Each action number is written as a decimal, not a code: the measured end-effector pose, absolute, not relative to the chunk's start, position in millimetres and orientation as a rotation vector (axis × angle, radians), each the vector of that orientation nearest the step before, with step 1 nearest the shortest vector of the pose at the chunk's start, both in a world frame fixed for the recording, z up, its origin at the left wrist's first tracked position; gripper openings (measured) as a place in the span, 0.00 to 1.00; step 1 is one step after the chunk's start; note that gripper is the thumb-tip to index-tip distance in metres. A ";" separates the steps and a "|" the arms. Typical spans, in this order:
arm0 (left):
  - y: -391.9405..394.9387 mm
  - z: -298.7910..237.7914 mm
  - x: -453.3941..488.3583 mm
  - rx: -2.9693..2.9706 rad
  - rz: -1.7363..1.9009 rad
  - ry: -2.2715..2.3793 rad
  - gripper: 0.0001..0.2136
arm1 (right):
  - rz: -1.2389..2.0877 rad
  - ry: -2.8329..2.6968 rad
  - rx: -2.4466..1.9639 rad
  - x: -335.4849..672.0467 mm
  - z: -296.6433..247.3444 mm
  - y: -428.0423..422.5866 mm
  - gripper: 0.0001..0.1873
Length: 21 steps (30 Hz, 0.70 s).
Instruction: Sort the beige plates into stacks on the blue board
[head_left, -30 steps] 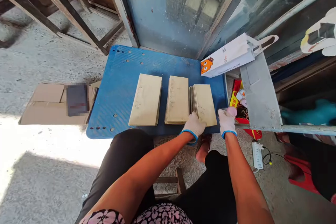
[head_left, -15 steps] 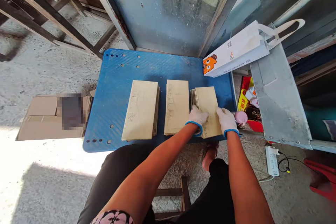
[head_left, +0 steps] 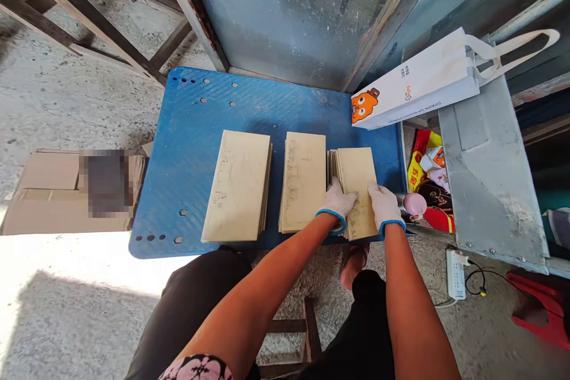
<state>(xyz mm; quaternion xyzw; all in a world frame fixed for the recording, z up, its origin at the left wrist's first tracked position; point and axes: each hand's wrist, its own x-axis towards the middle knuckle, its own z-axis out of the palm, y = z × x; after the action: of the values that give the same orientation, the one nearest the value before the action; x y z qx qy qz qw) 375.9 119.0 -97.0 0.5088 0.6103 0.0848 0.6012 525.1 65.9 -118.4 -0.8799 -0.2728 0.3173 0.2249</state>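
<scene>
Three stacks of thin beige rectangular sheets lie side by side on a blue table (head_left: 178,142); their material is hard to tell. Faint dark marks show on the left stack (head_left: 238,187) and the middle stack (head_left: 305,181). Both my hands, in white gloves with blue cuffs, press the right stack (head_left: 360,181) from its two sides. My left hand (head_left: 339,202) is at its left edge, the thumb pointing up and the fingers over the top sheet. Along the right edge rests my right hand (head_left: 385,208), its fingertips partly hidden. On the stack's left side, several sheet edges are fanned out.
A white paper bag (head_left: 418,86) lies at the back right. Beside the table, a grey metal panel (head_left: 490,172) stands near colourful packages (head_left: 434,172) and a pink round lid (head_left: 414,205). Flattened cardboard (head_left: 48,208) is at the left. A power strip (head_left: 455,273) lies low right.
The view has shifted slightly and come closer. The right stack sits a little straighter between my hands, which stay on its two sides. The other stacks look the same.
</scene>
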 end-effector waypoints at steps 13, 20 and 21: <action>119.9 -96.4 370.3 1.277 0.165 1.386 0.26 | 0.822 -0.585 -2.411 509.3 -100.1 71.4 0.24; 119.6 -92.2 373.5 1.196 0.148 1.389 0.31 | 0.902 -0.431 -2.274 500.3 -89.3 76.4 0.22; 119.0 -92.1 374.3 1.188 0.156 1.387 0.32 | 0.909 -0.411 -2.248 498.9 -87.5 76.9 0.22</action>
<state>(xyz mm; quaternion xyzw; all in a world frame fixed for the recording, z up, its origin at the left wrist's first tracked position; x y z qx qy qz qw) 374.3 119.0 -92.1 0.5144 0.6005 0.0675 0.6085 498.9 76.9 -87.5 -0.8614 -0.1575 0.3482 0.3347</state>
